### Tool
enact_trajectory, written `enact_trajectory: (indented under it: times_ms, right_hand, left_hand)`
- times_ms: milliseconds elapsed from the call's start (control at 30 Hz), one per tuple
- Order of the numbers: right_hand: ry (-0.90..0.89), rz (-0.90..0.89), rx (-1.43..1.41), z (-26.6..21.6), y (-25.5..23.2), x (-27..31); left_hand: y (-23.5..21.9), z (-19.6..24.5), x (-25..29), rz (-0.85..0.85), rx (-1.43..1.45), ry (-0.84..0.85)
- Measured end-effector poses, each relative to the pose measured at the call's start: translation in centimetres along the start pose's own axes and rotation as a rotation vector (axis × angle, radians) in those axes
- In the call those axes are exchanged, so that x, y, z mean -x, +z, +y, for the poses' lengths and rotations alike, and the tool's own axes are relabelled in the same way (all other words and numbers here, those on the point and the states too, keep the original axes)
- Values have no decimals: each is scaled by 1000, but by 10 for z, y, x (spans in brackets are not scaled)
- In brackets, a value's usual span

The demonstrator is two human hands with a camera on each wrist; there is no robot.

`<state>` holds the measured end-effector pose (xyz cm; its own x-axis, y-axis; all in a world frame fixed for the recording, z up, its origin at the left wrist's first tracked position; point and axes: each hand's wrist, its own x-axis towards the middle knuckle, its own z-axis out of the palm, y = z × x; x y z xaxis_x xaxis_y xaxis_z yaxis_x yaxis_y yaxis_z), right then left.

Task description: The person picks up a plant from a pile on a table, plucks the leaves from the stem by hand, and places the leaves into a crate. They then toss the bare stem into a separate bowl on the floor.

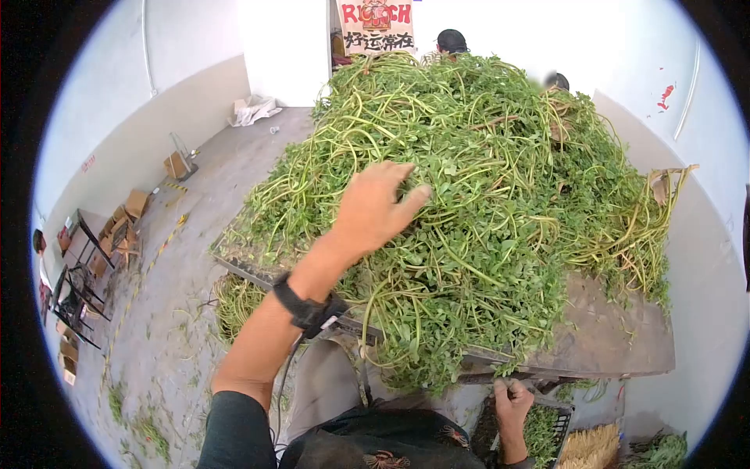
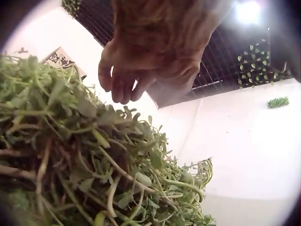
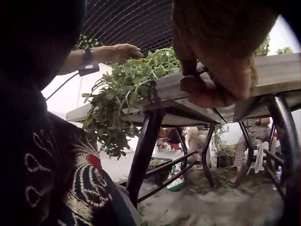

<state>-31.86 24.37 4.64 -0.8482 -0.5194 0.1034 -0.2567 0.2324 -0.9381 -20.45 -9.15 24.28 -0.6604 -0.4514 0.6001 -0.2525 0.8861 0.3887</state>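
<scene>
A big heap of leafy green plants with long pale stems [image 1: 469,156] covers most of the table. My left hand [image 1: 379,207] reaches out over the heap, thumb apart from the fingers and nothing gripped. In the left wrist view the left hand [image 2: 150,61] hangs just above the top leaves, fingers lightly bent. My right hand [image 1: 513,402] is low at the table's near edge, close below a drooping sprig. In the right wrist view the right hand [image 3: 216,80] has its fingers curled in beside the tabletop edge; I cannot tell whether anything small is inside them.
A bare part of the table [image 1: 617,328] shows at the right. Under the near edge stands a black crate [image 1: 562,430] of greens, beside a pale bristly bundle [image 1: 590,447]. Cardboard boxes [image 1: 117,230] lie on the left floor. Two people's heads [image 1: 451,41] show beyond the heap.
</scene>
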Motion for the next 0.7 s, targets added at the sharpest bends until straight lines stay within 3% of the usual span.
enact_trajectory:
  times_ms: [67,167,200,300,433,467,600,700]
  right_hand:
    - [31,-35,-38,-3,3,2]
    - [77,-20,-93,-20,4,7]
    - [61,-2,-138,-15,5,6]
    - [56,-39,-118,-12,0,3]
    - [30,-4,-110,-15,8,-7]
    - [-8,-15,-81,-12,9,-9]
    - [-91,-125,-46,-29,12,-10]
    - [-30,-135,-183,-53,19,-12]
  left_hand:
    - [23,6,1,101,-341,59]
    - [32,10,7,-5,-286,176]
    - [32,14,13,62,-255,253]
    - [31,22,26,34,-112,355]
    - [44,30,50,-44,-205,457]
    - [44,34,56,-126,-230,412]
    - [40,36,71,-146,-130,371]
    - [38,36,78,-170,-176,376]
